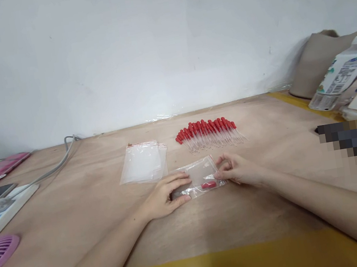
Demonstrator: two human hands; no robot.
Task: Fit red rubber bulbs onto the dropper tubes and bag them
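Note:
A clear zip-lock bag (201, 171) lies flat on the table in front of me. Inside it, near the lower edge, is a dropper with a red rubber bulb (209, 184); its thin clear tube points left. My left hand (166, 196) rests on the bag's left end, fingers stretched and thumb apart. At the right end, my right hand (233, 169) pinches the bag's zip edge between thumb and fingers. Behind the bag, several red-bulbed droppers (210, 133) lie in a fanned row. A stack of clear zip-lock bags (142, 161) sits to their left.
On the left are a white power strip (14, 209) with a grey cable, a pink pouch (3, 168) and a purple slatted object (1, 254). A plastic bottle (341, 74) leans at the right, by a grey-brown bag (312, 62). A white wall bounds the table (263, 219).

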